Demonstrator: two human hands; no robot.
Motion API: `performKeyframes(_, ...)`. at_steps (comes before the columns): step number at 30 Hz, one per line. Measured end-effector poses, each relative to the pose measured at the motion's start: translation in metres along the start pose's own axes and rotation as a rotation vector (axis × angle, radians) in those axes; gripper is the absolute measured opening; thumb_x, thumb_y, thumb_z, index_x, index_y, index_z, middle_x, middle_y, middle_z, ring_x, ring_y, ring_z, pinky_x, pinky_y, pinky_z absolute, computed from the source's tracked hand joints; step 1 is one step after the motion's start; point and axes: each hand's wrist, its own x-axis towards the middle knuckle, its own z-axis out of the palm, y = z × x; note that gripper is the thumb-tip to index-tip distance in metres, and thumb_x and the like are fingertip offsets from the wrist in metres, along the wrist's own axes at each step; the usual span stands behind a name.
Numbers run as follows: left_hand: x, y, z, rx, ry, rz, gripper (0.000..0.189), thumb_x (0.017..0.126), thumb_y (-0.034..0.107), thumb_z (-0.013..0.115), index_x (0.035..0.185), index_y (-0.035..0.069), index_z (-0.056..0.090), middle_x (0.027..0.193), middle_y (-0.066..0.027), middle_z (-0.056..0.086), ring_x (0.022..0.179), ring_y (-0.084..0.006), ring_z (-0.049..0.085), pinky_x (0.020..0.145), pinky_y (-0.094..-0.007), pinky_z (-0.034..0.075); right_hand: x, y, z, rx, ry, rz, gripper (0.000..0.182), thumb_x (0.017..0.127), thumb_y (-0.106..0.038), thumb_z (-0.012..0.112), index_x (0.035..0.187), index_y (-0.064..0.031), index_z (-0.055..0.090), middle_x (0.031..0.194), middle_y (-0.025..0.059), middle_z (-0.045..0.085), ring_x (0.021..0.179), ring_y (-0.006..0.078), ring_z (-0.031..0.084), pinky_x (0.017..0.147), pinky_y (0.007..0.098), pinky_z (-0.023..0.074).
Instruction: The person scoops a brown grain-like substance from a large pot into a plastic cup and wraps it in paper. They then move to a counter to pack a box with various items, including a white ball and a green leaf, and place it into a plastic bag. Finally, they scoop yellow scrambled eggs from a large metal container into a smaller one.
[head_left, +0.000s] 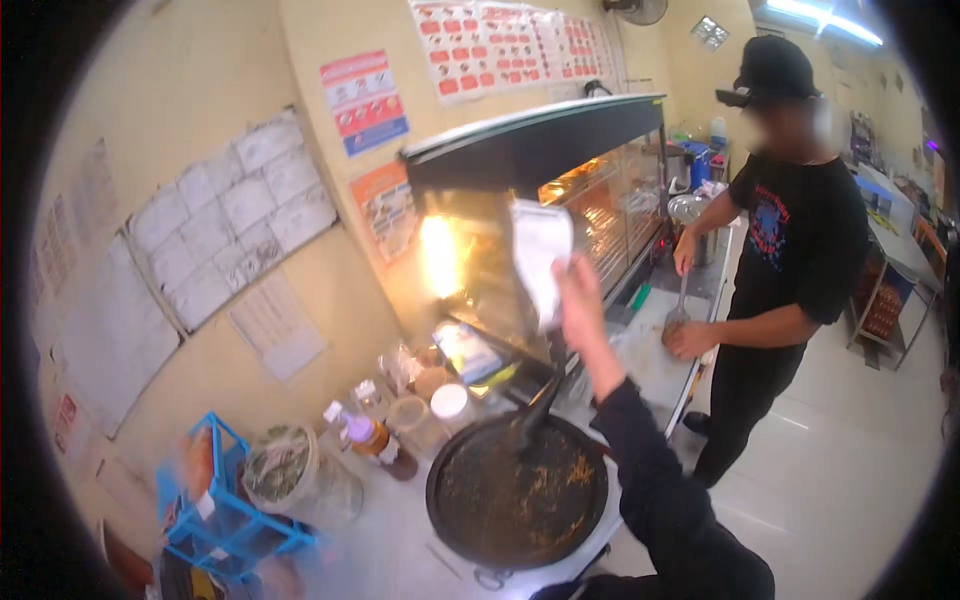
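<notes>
My right hand (581, 300), in a dark sleeve, is raised over the counter and grips a white paper slip (541, 251). Printing on the slip is too blurred to make out. Behind the slip glows a glass-sided display warmer (615, 225) with wire racks. Below my forearm lies a round black pan (510, 495) with brown crumbs on its surface. A dark curved utensil (536, 420) rests across its far rim. Scissor handles (493, 577) show at the pan's near edge. My left hand is out of view.
A person in black (787, 217) stands at right, holding a metal utensil (681, 304) and a brown food piece on a white cutting board (649, 330). Jars (450, 401), a sauce bottle (382, 446), a tub of greens (281, 465) and a blue basket (225, 502) line the left.
</notes>
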Motion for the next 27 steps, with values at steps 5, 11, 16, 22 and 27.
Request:
performKeyframes(5,0.045,0.012,-0.041,-0.065,-0.129,0.007,0.054,0.097,0.043,0.045,0.139,0.010,0.036,0.136,-0.0086,0.046,0.121,-0.0255,0.046,0.105,-0.0456,0.033,-0.278,0.048,0.120,0.226,-0.437,0.519,0.016,0.090,-0.013,0.059,0.103,-0.0037,0.057,0.096,0.0020,0.061,0.091,0.0136,0.058,0.081,0.0273,0.0459)
performKeyframes(11,0.065,0.066,-0.027,0.189,0.007,-0.029,0.047,0.096,0.040,0.050,0.130,0.008,0.045,0.124,-0.0066,0.054,0.116,-0.0202,0.050,0.100,-0.0418,0.038,-0.525,0.161,0.151,-1.112,-0.941,-0.111,0.022,0.084,-0.022,0.061,0.101,-0.0073,0.059,0.088,0.0099,0.059,0.084,0.0312,0.057,0.071,0.0417,0.0448)
performKeyframes(16,0.079,0.074,-0.032,0.475,-0.014,-0.206,0.046,0.092,0.025,0.060,0.125,0.002,0.038,0.118,-0.0107,0.053,0.111,-0.0194,0.052,0.095,-0.0360,0.043,-0.560,0.145,0.157,-1.141,-0.849,-0.047,0.025,0.080,-0.023,0.063,0.103,-0.0134,0.060,0.099,0.0091,0.055,0.087,0.0289,0.053,0.071,0.0414,0.0395)
performKeyframes(22,0.109,0.015,-0.010,0.569,-0.131,-0.447,0.056,0.086,0.024,0.069,0.123,0.002,0.033,0.115,-0.0126,0.053,0.105,-0.0178,0.054,0.089,-0.0329,0.046,-0.561,0.112,0.165,-1.177,-0.970,0.065,0.036,0.078,-0.030,0.067,0.109,-0.0137,0.060,0.105,0.0073,0.053,0.099,0.0261,0.047,0.075,0.0433,0.0362)
performKeyframes(27,0.123,-0.024,0.001,0.693,-0.192,-0.591,0.059,0.084,0.028,0.070,0.121,-0.002,0.035,0.114,-0.0133,0.052,0.106,-0.0189,0.052,0.088,-0.0310,0.045,-0.557,0.131,0.156,-1.216,-0.972,-0.173,0.041,0.080,-0.031,0.064,0.117,-0.0139,0.058,0.114,0.0090,0.053,0.105,0.0259,0.047,0.086,0.0453,0.0334)
